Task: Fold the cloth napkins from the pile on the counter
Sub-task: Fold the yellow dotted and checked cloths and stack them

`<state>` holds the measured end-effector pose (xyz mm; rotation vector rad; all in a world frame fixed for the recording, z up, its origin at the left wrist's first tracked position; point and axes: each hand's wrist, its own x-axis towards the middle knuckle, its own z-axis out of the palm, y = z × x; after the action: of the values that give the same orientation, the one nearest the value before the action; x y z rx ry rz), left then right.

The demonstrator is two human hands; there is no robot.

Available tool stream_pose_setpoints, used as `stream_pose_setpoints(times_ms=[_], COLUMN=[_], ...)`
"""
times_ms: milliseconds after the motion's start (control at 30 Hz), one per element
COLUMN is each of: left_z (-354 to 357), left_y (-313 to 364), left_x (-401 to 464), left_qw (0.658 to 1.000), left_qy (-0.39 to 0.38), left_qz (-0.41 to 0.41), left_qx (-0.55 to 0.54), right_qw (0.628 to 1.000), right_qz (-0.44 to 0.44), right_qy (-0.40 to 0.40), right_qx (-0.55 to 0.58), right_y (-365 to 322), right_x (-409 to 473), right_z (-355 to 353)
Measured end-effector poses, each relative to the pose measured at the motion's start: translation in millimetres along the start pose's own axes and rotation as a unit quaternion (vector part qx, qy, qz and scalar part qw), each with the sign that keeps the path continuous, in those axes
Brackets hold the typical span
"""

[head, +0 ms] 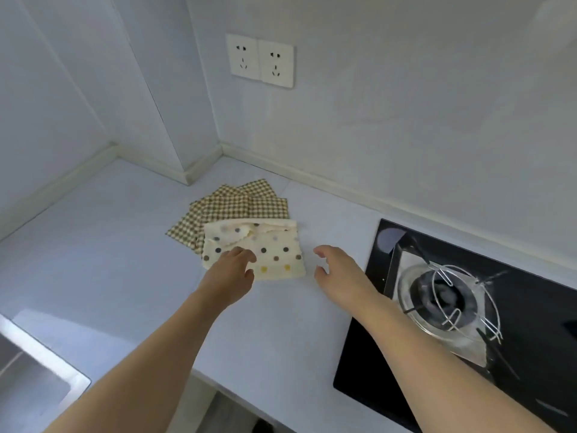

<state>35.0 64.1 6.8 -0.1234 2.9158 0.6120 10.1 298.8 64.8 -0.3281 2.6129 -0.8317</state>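
Several checked napkins (231, 204) fanned beneath a cream polka-dot napkin (274, 248).

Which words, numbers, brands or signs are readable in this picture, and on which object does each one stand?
None can be read.
Two wall sockets: only plug holes, no print.
Gas hob: no readable marking.
Dotted napkin and checked napkins: pattern only, no text.

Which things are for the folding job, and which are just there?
For the job: polka-dot napkin, checked napkins, left hand, right hand.
Just there: gas stove, wall sockets, sink.
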Motion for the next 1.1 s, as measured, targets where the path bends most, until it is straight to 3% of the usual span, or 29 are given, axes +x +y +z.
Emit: stream_pose_setpoints(times_ms=[200,300,400,533,700,900,1100], left_z=[25.2,41.9,54.0,51.5,42.1,23.9,-11.3], left_y=[-72.8,-92.0,-93.9,-88.8,-78.5,-60.4,-49.1], left_x=[26.2,37.9,48.1,54.3,61.3,27.8,-39.7], left_qw=[0.994,0.970,0.936,0.939,0.962,0.912,0.915], left_qy=[-0.040,0.048,0.130,0.194,0.212,0.342,0.293], left_qz=[0.082,0.208,0.282,0.254,0.161,0.209,0.260], left_qx=[0.054,0.120,0.166,0.127,0.062,0.086,0.098], right_qw=[0.992,0.982,0.972,0.961,0.929,0.900,0.915], right_qz=[-0.035,-0.079,-0.110,-0.137,-0.214,-0.210,-0.166], right_qy=[-0.039,-0.023,0.069,0.156,0.216,0.350,0.357], right_qx=[-0.114,-0.171,-0.194,-0.182,-0.209,-0.156,-0.088], right_y=[14.0,27.0,42.9,49.9,50.3,14.9,-18.5], right_x=[57.9,76.6,84.8,97.1,105.3,53.6,-26.4], right_z=[68.6,100.4,126.7,140.9,134.2,120.1,104.1])
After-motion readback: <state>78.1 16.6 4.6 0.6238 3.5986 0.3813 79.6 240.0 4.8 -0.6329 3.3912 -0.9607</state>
